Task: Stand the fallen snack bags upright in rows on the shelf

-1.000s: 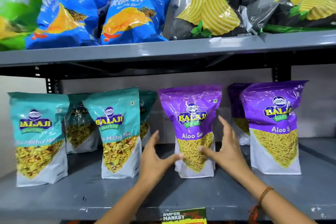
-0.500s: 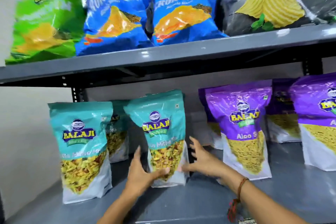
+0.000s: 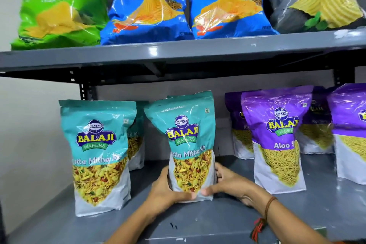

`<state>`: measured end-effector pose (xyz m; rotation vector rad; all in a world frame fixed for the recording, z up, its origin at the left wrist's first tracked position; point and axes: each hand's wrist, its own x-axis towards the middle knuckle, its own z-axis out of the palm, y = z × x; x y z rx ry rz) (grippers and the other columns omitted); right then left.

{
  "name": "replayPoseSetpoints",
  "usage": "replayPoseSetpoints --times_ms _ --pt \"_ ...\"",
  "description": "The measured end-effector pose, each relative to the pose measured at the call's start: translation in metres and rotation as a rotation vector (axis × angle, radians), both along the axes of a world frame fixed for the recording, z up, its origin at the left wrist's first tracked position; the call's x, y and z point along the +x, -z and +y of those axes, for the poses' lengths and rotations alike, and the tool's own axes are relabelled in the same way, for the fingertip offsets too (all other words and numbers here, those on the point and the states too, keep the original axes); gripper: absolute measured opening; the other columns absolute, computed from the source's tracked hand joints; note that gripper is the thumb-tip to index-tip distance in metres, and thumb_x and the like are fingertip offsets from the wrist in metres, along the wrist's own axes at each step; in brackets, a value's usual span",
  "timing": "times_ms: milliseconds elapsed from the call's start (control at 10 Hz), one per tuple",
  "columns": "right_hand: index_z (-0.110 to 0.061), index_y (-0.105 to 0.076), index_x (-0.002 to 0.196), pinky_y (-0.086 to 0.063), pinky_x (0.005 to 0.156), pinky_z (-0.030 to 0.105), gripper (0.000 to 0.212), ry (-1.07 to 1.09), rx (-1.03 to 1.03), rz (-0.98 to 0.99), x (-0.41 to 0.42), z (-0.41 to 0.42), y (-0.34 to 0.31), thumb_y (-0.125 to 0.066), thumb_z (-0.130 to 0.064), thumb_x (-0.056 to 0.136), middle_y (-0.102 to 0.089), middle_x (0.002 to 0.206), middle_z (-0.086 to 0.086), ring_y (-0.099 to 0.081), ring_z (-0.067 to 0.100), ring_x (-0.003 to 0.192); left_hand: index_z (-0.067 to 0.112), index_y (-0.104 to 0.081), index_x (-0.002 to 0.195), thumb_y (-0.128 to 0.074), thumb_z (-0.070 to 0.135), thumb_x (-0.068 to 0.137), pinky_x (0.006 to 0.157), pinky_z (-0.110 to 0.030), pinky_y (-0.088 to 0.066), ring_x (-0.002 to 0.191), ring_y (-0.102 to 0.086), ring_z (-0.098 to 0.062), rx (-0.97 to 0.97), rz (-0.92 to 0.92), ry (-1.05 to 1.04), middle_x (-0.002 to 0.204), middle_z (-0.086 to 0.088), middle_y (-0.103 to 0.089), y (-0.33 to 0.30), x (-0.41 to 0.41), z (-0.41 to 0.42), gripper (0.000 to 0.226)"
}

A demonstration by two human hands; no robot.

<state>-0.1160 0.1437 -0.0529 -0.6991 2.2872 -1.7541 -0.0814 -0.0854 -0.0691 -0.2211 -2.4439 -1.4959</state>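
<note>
- Left hand (image 3: pixel 166 192) and right hand (image 3: pixel 227 184) both clasp the base of the middle teal Khatta Mitha Mix bag (image 3: pixel 188 144), upright on the lower shelf (image 3: pixel 217 222);
- Neighbouring teal bag (image 3: pixel 99 154) and purple Aloo Sev bag (image 3: pixel 277 140) already stand; apparently only final straightening remains.

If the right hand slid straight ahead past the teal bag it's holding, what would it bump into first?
Probably the second teal bag standing behind the held teal Khatta Mitha Mix bag. The right hand points toward the shelf's back, alongside that bag. Only the rear bag's top shows, so depth is uncertain; it might slip past to the back wall.
</note>
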Motion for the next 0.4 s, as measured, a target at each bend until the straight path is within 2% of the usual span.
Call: replayPoseSetpoints --times_ms 100,200,300,400 --pt "-0.033 -0.052 0.123 -0.049 0.105 0.029 0.083 -0.006 0.027 -0.005 0.006 0.000 0.000 -0.092 -0.018 0.052 -0.071 0.119 -0.011 -0.066 0.005 0.114 0.048 -0.048 0.109 -0.094 0.049 0.034 0.061 0.004 -0.045 0.085 -0.058 0.029 0.010 -0.010 0.010 0.105 0.028 -0.065 0.000 0.008 -0.001 0.088" --pt "-0.032 -0.051 0.125 -0.049 0.106 0.031 0.084 -0.009 0.031 -0.013 0.009 0.001 0.000 -0.093 -0.018 0.052 -0.071 0.120 -0.010 -0.066 0.006 0.115 0.049 -0.046 0.108 -0.094 0.047 0.036 0.061 0.001 -0.046 0.087 -0.061 0.020 0.037 -0.007 0.015 0.104 0.030 -0.064 -0.002 0.012 0.001 0.087" --pt "-0.027 -0.039 0.138 -0.045 0.111 0.038 0.103 0.025 0.063 -0.009 0.011 0.000 0.000 -0.094 -0.023 0.051 -0.065 0.131 -0.007 -0.061 0.010 0.122 0.054 -0.042 0.116 -0.094 0.051 0.036 0.064 -0.002 -0.047 0.095 -0.060 0.017 0.048 -0.008 0.048 0.108 0.032 -0.064 -0.001 0.014 0.001 0.095" --pt "-0.035 -0.018 0.148 -0.038 0.116 0.038 0.128 0.138 0.068 0.110 0.024 -0.002 -0.002 -0.094 -0.043 0.046 -0.048 0.146 -0.007 -0.048 0.010 0.133 0.058 -0.033 0.132 -0.094 0.054 0.034 0.079 0.000 -0.045 0.111 -0.055 0.019 0.048 0.036 0.075 0.129 0.038 -0.054 -0.005 0.025 0.002 0.116"
